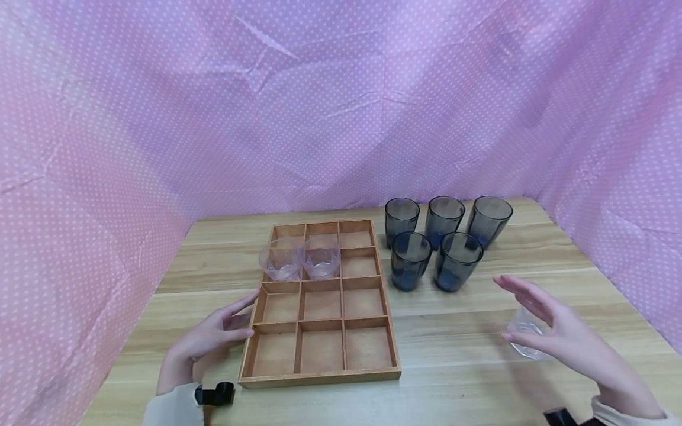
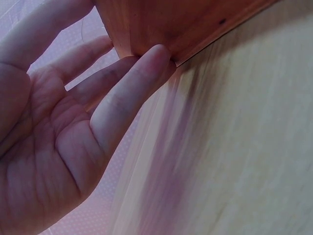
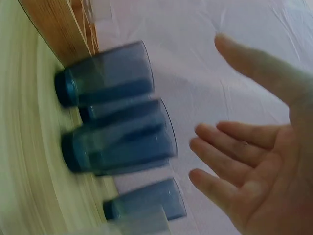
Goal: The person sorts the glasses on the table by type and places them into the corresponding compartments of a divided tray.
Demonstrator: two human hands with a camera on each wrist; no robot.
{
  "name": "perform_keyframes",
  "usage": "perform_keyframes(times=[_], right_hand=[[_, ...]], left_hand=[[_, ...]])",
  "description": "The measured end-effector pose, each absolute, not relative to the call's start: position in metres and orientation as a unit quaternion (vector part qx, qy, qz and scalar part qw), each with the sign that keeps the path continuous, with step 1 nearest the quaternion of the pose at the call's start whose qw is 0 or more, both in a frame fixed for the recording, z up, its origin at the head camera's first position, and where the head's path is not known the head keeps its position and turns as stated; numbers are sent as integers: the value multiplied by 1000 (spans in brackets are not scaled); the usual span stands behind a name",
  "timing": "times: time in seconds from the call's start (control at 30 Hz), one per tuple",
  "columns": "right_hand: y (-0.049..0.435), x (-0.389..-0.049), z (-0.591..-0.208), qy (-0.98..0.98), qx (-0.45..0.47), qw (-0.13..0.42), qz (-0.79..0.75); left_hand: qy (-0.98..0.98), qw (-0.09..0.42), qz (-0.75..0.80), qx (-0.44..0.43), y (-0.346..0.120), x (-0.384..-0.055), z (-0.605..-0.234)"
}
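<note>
My left hand (image 1: 213,334) rests its fingertips against the left side of a wooden divided tray (image 1: 319,381). In the left wrist view, the fingers (image 2: 117,107) are extended along the tray's wall (image 2: 161,24). Two clear glasses, one on the left (image 1: 280,263) and one in the middle (image 1: 322,260), stand in neighbouring compartments of the tray's second row from the back. On the right, my right hand (image 1: 556,328) is held above the table with thumb and fingers spread apart, holding nothing. Partly hidden behind it, a third clear glass (image 1: 527,343) stands on the table.
Several smoky blue-grey glasses, among them a front one (image 1: 459,260) and a back-right one (image 1: 489,219), stand upright in two rows right of the tray. Pink dotted cloth (image 1: 341,118) hangs around the wooden table (image 1: 447,378) at the back and sides.
</note>
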State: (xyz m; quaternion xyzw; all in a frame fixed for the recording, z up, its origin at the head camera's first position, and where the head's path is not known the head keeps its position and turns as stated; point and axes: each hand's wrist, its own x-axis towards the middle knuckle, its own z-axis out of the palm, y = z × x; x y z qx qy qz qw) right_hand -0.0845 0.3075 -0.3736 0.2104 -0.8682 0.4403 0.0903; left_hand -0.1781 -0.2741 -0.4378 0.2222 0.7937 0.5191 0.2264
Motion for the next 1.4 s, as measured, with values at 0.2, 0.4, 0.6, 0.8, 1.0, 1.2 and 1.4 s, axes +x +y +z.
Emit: perform_keyframes(times=[0.2,0.4,0.6,0.8,1.0,1.2,1.4], right_hand=[[332,-83,-379,-867,228,79,436],[358,-79,-388,-867,225,105,432],[380,-74,-394,-881,198,103,417],[401,-74,-405,-875,220,118,415],[416,-77,-424,-814,275,92,503],[426,-79,-441,-803,274,53,527],[427,-80,-449,-808,271,46,521]], left_hand=[[789,225,528,219,-275,-178,-439],[784,229,533,220,-275,-179,-440],[784,227,535,218,-274,-178,-440],[789,228,527,216,-274,-178,-439],[788,230,526,222,-274,-178,-440],[785,230,528,228,-274,-178,-440],[787,225,526,231,-275,-178,-441]])
